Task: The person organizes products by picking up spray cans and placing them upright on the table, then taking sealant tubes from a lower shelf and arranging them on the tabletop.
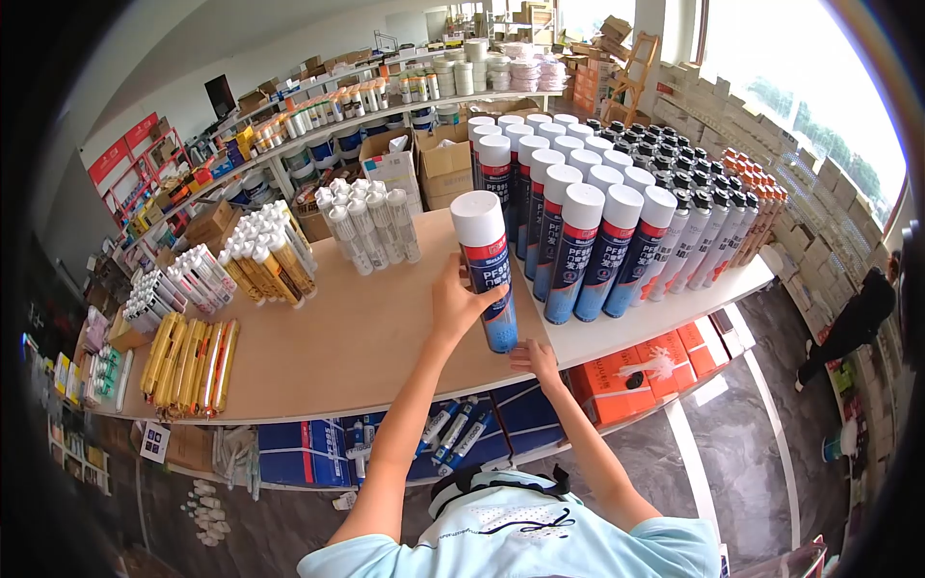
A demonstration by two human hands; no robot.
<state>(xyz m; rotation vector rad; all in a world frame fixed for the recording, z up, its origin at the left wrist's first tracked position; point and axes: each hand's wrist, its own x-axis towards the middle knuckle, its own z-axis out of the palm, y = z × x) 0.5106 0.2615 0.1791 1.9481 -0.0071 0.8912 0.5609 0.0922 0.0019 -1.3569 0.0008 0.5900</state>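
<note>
Grasping a white-capped can (487,260) around its middle with the fingers of the left hand (462,301), at the counter (376,332), just beside rows of similar cans (581,241). Holding the right hand (537,359), with unclenched fingers, by its base; cannot tell whether touching.

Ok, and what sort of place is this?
Probably a building-supplies shop or stockroom: spray cans stand in rows, tubes are grouped by kind, and buckets sit on shelving behind.
</note>
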